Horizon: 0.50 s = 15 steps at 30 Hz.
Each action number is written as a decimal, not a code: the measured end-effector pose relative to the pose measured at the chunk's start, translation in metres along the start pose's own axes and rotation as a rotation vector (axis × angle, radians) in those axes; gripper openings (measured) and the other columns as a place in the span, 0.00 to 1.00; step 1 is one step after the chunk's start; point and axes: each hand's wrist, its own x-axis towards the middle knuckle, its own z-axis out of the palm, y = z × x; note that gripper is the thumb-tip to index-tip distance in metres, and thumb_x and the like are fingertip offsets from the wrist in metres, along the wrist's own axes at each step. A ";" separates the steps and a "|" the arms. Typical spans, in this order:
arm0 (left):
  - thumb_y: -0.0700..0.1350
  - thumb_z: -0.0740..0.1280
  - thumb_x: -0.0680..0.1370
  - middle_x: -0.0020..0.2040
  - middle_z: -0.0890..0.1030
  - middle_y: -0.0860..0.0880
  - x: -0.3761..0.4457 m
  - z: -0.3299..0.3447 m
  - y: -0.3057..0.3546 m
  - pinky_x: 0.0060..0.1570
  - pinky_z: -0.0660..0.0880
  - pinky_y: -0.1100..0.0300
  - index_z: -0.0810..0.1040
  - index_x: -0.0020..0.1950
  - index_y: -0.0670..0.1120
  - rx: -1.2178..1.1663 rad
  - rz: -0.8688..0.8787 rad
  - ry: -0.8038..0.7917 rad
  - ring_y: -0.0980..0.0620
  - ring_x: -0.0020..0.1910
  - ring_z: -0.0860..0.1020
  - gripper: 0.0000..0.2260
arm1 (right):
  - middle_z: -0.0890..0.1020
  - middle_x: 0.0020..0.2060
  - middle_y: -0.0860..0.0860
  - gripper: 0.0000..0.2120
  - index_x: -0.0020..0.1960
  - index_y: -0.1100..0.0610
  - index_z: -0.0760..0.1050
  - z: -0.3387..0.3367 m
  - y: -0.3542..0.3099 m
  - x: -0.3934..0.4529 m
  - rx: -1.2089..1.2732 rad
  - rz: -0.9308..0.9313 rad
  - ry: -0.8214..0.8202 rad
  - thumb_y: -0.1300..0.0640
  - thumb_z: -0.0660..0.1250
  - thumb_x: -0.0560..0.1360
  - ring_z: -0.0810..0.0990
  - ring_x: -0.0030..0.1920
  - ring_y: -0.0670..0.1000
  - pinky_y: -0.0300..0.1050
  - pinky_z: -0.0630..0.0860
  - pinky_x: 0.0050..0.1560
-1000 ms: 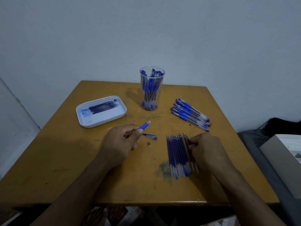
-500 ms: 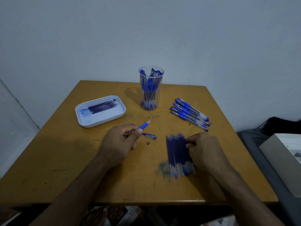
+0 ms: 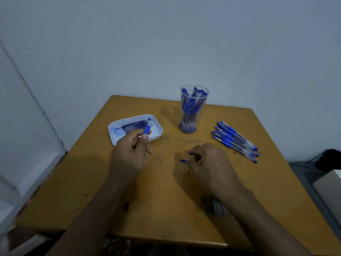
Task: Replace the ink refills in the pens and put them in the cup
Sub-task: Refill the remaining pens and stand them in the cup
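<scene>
Your left hand (image 3: 129,154) held the pen body (image 3: 147,130) pointing up and away. The blue cap (image 3: 183,160) lay just left of your right hand (image 3: 208,161), whose curled fingers reached for it.

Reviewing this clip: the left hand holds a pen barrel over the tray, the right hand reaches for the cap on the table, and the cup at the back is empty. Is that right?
Not quite. The head view shows the cup is full of blue pens, not empty. The rest stands: the left hand holds a pen barrel over the tray, and the right hand reaches for the cap on the table.
</scene>
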 end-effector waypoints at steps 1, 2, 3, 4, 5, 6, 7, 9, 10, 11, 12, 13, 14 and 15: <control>0.48 0.61 0.85 0.36 0.83 0.45 0.006 -0.010 -0.003 0.29 0.73 0.58 0.80 0.58 0.46 0.002 -0.010 0.062 0.54 0.28 0.74 0.09 | 0.79 0.56 0.48 0.14 0.67 0.50 0.79 0.002 -0.013 0.010 0.003 -0.051 -0.004 0.53 0.65 0.82 0.78 0.54 0.47 0.45 0.78 0.55; 0.48 0.62 0.85 0.36 0.83 0.46 0.012 -0.022 -0.007 0.30 0.73 0.56 0.80 0.57 0.46 0.007 -0.016 0.123 0.54 0.27 0.74 0.09 | 0.80 0.56 0.49 0.14 0.66 0.50 0.79 0.007 -0.026 0.022 0.001 -0.108 -0.009 0.54 0.66 0.81 0.78 0.54 0.48 0.46 0.78 0.56; 0.47 0.62 0.85 0.37 0.84 0.46 0.017 -0.034 -0.011 0.31 0.73 0.55 0.80 0.56 0.46 0.010 -0.015 0.179 0.52 0.27 0.74 0.09 | 0.80 0.56 0.50 0.14 0.66 0.51 0.80 0.011 -0.038 0.035 -0.007 -0.165 -0.017 0.56 0.66 0.80 0.79 0.54 0.50 0.47 0.78 0.55; 0.47 0.62 0.85 0.37 0.84 0.46 0.023 -0.045 -0.015 0.32 0.74 0.53 0.80 0.55 0.46 0.012 -0.014 0.229 0.51 0.28 0.75 0.09 | 0.80 0.57 0.52 0.16 0.66 0.52 0.80 0.016 -0.050 0.049 -0.028 -0.216 -0.036 0.57 0.67 0.79 0.79 0.55 0.52 0.47 0.78 0.55; 0.48 0.63 0.85 0.37 0.84 0.47 0.027 -0.056 -0.020 0.33 0.75 0.50 0.80 0.54 0.47 0.013 -0.022 0.272 0.49 0.29 0.76 0.08 | 0.80 0.59 0.53 0.18 0.67 0.52 0.79 0.022 -0.061 0.063 -0.056 -0.263 -0.062 0.58 0.68 0.78 0.79 0.57 0.53 0.47 0.77 0.56; 0.48 0.63 0.85 0.37 0.84 0.47 0.032 -0.066 -0.024 0.34 0.76 0.49 0.80 0.53 0.49 0.015 -0.039 0.311 0.48 0.29 0.76 0.08 | 0.79 0.62 0.53 0.20 0.69 0.52 0.77 0.027 -0.073 0.076 -0.080 -0.305 -0.096 0.58 0.69 0.77 0.78 0.61 0.54 0.47 0.76 0.58; 0.49 0.63 0.85 0.36 0.84 0.48 0.036 -0.075 -0.028 0.34 0.76 0.48 0.80 0.53 0.51 0.021 -0.057 0.342 0.48 0.30 0.76 0.08 | 0.77 0.65 0.53 0.23 0.71 0.51 0.76 0.032 -0.084 0.088 -0.092 -0.339 -0.141 0.58 0.70 0.76 0.77 0.64 0.54 0.47 0.75 0.61; 0.52 0.62 0.84 0.35 0.83 0.49 0.042 -0.090 -0.037 0.34 0.77 0.45 0.80 0.53 0.51 0.041 -0.082 0.380 0.47 0.30 0.76 0.09 | 0.75 0.69 0.52 0.24 0.72 0.51 0.75 0.041 -0.101 0.109 -0.110 -0.387 -0.259 0.57 0.72 0.76 0.74 0.68 0.53 0.48 0.74 0.67; 0.53 0.62 0.84 0.35 0.83 0.49 0.044 -0.095 -0.040 0.34 0.77 0.42 0.80 0.52 0.52 0.050 -0.091 0.393 0.46 0.30 0.76 0.09 | 0.76 0.69 0.51 0.24 0.71 0.52 0.76 0.045 -0.108 0.117 -0.129 -0.406 -0.318 0.57 0.72 0.76 0.74 0.68 0.53 0.48 0.73 0.69; 0.54 0.62 0.83 0.35 0.83 0.49 0.046 -0.100 -0.042 0.34 0.78 0.40 0.80 0.51 0.53 0.057 -0.098 0.405 0.44 0.30 0.76 0.10 | 0.77 0.67 0.51 0.22 0.70 0.52 0.77 0.048 -0.113 0.124 -0.155 -0.422 -0.365 0.56 0.73 0.76 0.75 0.67 0.52 0.47 0.74 0.68; 0.55 0.62 0.83 0.35 0.83 0.49 0.046 -0.103 -0.043 0.34 0.78 0.39 0.79 0.50 0.53 0.067 -0.103 0.415 0.43 0.30 0.77 0.10 | 0.79 0.64 0.50 0.20 0.67 0.52 0.78 0.051 -0.116 0.129 -0.184 -0.433 -0.403 0.55 0.73 0.76 0.77 0.64 0.52 0.47 0.75 0.66; 0.54 0.62 0.83 0.35 0.83 0.50 0.046 -0.106 -0.043 0.34 0.79 0.38 0.79 0.50 0.54 0.077 -0.105 0.424 0.41 0.31 0.77 0.09 | 0.81 0.61 0.50 0.18 0.65 0.52 0.80 0.052 -0.119 0.133 -0.210 -0.438 -0.438 0.54 0.73 0.76 0.78 0.61 0.51 0.46 0.77 0.64; 0.53 0.62 0.84 0.36 0.84 0.51 0.047 -0.107 -0.043 0.34 0.79 0.38 0.79 0.50 0.53 0.087 -0.105 0.431 0.40 0.32 0.78 0.09 | 0.82 0.59 0.49 0.16 0.63 0.52 0.80 0.053 -0.121 0.137 -0.228 -0.442 -0.468 0.54 0.73 0.76 0.79 0.59 0.51 0.45 0.78 0.62; 0.52 0.62 0.85 0.36 0.84 0.51 0.047 -0.108 -0.042 0.33 0.79 0.39 0.79 0.50 0.53 0.093 -0.106 0.434 0.39 0.33 0.79 0.08 | 0.82 0.57 0.49 0.14 0.62 0.53 0.80 0.053 -0.123 0.140 -0.241 -0.447 -0.490 0.54 0.72 0.76 0.79 0.57 0.50 0.44 0.78 0.60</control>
